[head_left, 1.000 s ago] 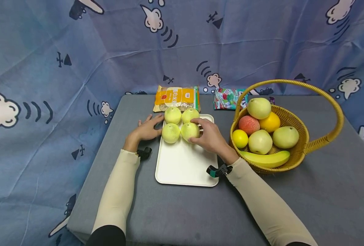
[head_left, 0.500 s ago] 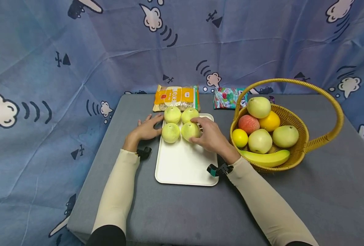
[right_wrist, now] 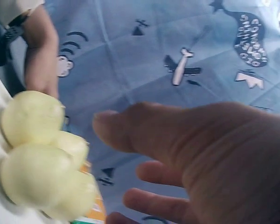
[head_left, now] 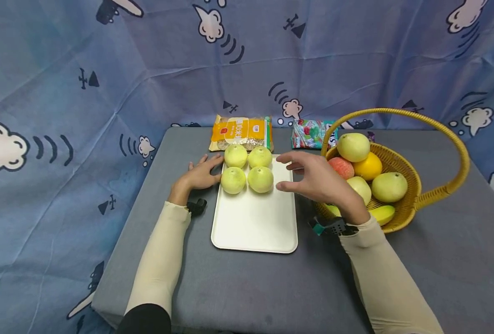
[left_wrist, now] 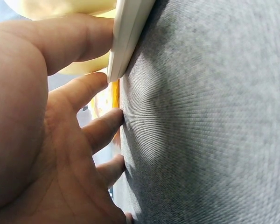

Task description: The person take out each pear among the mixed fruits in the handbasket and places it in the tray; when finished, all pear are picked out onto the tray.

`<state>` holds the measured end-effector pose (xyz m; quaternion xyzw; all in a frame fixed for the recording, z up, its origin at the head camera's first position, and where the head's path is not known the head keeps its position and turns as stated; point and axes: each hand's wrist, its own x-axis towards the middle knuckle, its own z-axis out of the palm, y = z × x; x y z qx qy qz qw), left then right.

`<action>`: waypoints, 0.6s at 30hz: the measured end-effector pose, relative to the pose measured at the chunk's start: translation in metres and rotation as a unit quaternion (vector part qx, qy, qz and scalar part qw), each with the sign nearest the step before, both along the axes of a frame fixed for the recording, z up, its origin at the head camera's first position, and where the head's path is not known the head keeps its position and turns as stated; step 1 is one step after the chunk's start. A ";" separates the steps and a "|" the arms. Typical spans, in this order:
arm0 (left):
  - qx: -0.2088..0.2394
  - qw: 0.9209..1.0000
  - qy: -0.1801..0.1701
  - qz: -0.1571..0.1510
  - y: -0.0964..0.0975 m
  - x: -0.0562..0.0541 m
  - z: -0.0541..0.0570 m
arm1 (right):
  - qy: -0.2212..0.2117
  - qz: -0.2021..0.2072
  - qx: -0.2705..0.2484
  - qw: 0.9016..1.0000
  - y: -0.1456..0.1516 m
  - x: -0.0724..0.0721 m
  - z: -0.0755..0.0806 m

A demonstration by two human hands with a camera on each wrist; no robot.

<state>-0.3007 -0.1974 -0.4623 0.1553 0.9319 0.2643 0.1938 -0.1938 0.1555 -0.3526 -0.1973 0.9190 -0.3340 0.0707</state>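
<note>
Though near, fruit (head_left: 260, 180) beyond right fingers (head_left: 291, 157).

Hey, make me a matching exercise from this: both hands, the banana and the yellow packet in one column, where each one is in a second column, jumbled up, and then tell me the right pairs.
Column one:
1. Left hand
2. Right hand
3. Banana
4. Yellow packet

Column two:
A. Inside the basket, partly hidden
B. Lying at the back, beyond the tray
C. Just right of the four green fruits, touching none of them
D. At the tray's left edge

Right pairs: 1-D, 2-C, 3-A, 4-B
</note>
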 end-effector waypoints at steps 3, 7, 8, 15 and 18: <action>-0.001 1.000 0.000 0.000 0.000 0.000 -0.001 | 0.003 -0.003 -0.012 1.000 0.024 0.013 0.014; 0.002 1.000 0.001 -0.001 0.001 0.001 0.000 | 0.009 -0.022 -0.010 1.000 0.062 0.029 0.025; 0.004 1.000 0.001 -0.002 0.001 0.001 0.000 | 0.009 -0.028 -0.004 1.000 0.072 0.033 0.026; 0.009 1.000 0.003 -0.003 0.002 0.004 0.004 | -0.038 -0.074 0.055 0.995 0.138 0.055 0.024; 0.002 1.000 0.005 -0.002 0.002 0.004 0.003 | -0.047 -0.091 0.092 0.990 0.152 0.059 0.020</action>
